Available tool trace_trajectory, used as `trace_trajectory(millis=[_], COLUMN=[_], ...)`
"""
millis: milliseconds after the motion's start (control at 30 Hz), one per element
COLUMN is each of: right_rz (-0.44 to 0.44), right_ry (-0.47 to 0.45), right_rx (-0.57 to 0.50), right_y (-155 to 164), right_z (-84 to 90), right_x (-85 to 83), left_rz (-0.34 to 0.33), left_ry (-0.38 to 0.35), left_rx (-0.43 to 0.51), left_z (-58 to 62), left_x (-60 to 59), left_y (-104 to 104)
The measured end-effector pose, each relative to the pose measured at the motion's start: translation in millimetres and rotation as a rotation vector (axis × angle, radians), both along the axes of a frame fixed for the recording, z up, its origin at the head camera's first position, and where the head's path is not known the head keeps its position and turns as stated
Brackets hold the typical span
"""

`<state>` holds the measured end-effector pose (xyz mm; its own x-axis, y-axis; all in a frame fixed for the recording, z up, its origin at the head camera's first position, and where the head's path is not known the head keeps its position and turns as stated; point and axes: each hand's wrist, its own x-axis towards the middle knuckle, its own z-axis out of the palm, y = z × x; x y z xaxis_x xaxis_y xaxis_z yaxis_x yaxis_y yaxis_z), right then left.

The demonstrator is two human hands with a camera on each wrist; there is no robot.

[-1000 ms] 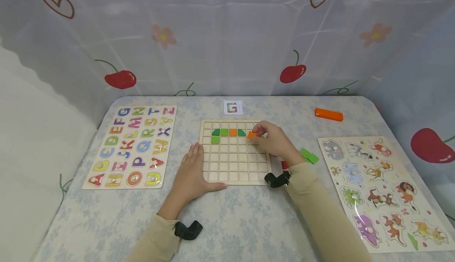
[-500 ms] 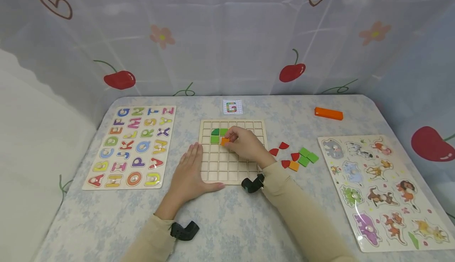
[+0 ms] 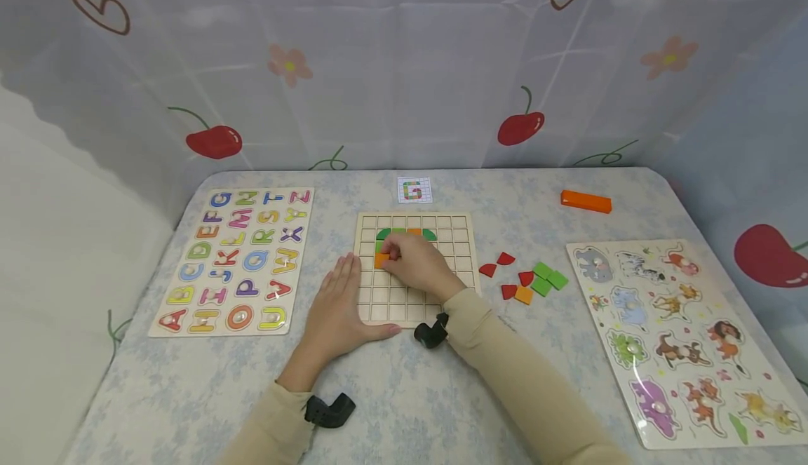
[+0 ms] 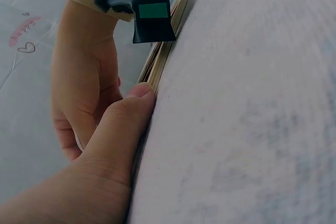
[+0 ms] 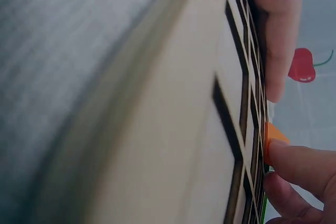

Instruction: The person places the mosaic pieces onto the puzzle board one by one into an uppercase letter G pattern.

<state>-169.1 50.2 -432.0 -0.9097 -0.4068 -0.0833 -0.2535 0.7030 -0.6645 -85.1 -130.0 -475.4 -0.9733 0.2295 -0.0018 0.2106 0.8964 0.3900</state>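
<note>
My right hand (image 3: 413, 263) pinches an orange square tile (image 3: 381, 261) at the left side of the wooden grid board (image 3: 413, 316), just below a green square. In the right wrist view the orange tile (image 5: 276, 134) stands tilted between thumb and finger at the grid. Along an upper row lie a dark green quarter-round (image 3: 384, 234), a light green square, an orange square (image 3: 414, 231) and another dark green quarter-round (image 3: 429, 235), partly covered by the hand. My left hand (image 3: 337, 311) lies with straight fingers along the board's left edge, its thumb (image 4: 137, 95) at the front edge.
Red quarter-rounds (image 3: 487, 269), green squares (image 3: 541, 285) and an orange square (image 3: 523, 294) lie loose right of the board. A pattern card (image 3: 414, 190) is behind it. An alphabet puzzle (image 3: 252, 226) sits left, an animal puzzle (image 3: 688, 388) right, an orange bar (image 3: 586, 201) at the back.
My right hand has moved left across the board with the orange tile, from the right of the upper row to below the left green square. My left hand has stayed put.
</note>
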Motion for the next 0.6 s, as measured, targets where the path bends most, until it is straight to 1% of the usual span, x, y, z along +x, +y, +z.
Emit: trace_trajectory(millis=[167, 333, 467, 600], right_rz=[0.031, 0.062, 0.104, 0.165], right_ry=[0.049, 0.068, 0.050, 0.007], right_rx=[0.061, 0.130, 0.150, 0.119], right_y=[-1, 1, 6, 14], right_z=[1.4, 1.3, 4.9, 9.3], right_x=[2.5, 4.2, 7.5, 13.8], left_rz=[0.001, 0.003, 0.002, 0.005], left_ry=[0.007, 0.007, 0.012, 0.009], left_rx=[-0.002, -0.010, -0.001, 0.003], left_z=[-0.6, -0.6, -1.0, -2.5], left_x=[-1.1, -1.7, -1.9, -0.8], left_y=[0, 0, 0, 0])
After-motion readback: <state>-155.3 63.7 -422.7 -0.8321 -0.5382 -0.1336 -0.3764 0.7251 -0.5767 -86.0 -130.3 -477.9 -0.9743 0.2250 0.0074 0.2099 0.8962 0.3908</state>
